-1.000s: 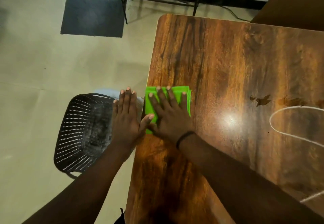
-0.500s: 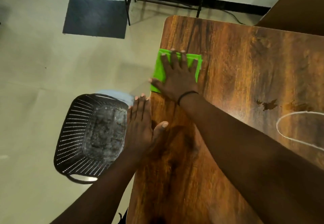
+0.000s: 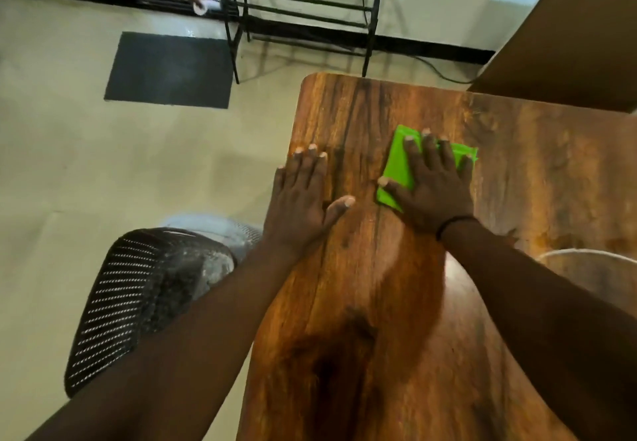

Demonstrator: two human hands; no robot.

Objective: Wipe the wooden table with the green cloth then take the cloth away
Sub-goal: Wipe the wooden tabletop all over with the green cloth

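Observation:
A folded green cloth lies flat on the wooden table, in its far part. My right hand presses down on the cloth with fingers spread, covering most of it. My left hand rests flat on the table's left edge, fingers apart, holding nothing, a short gap to the left of the cloth.
A black mesh basket stands on the floor left of the table, under my left forearm. A black metal rack and a dark mat lie beyond the table. A white cord loop lies on the table's right side.
My right hand slid the cloth from the table's left edge towards the far end and then rightwards. My left hand moved forward along the left edge.

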